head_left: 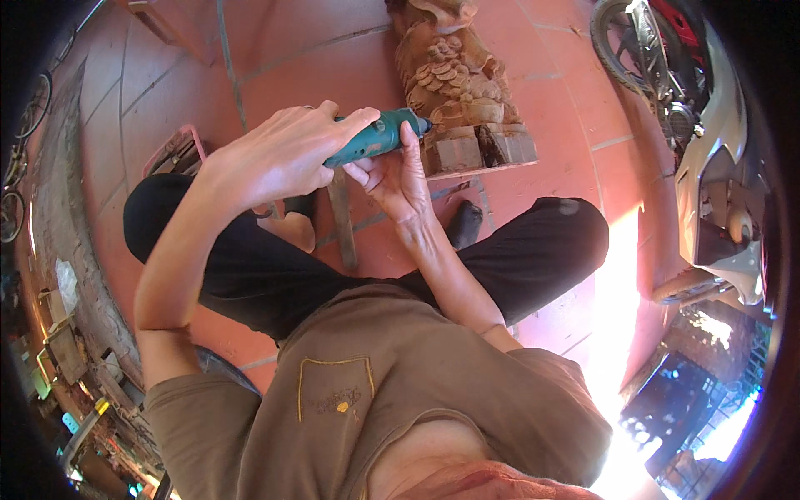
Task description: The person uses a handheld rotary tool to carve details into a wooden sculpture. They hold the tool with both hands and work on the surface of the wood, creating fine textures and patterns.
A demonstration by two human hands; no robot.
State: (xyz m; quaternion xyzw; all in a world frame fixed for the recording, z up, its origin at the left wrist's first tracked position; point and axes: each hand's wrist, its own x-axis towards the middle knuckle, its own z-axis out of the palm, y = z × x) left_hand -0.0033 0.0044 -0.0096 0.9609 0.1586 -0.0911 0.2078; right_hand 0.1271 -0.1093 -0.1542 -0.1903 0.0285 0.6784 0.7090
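Rotary tool, teal-bodied, held above the tiled floor, its nose near the base of the carved wooden figure; whether they touch, I can't tell. The left hand is clamped round its body, the right hand gripping its front end. I'd say they're readying the tool; next calls for a steady, well-angled hold.

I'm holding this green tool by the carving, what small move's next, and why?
You might guide the nose of the green tool lightly toward the carving. The left hand grips the tool's body, the right hand supports it near the front, and the nose points that way; I can't tell whether it touches.
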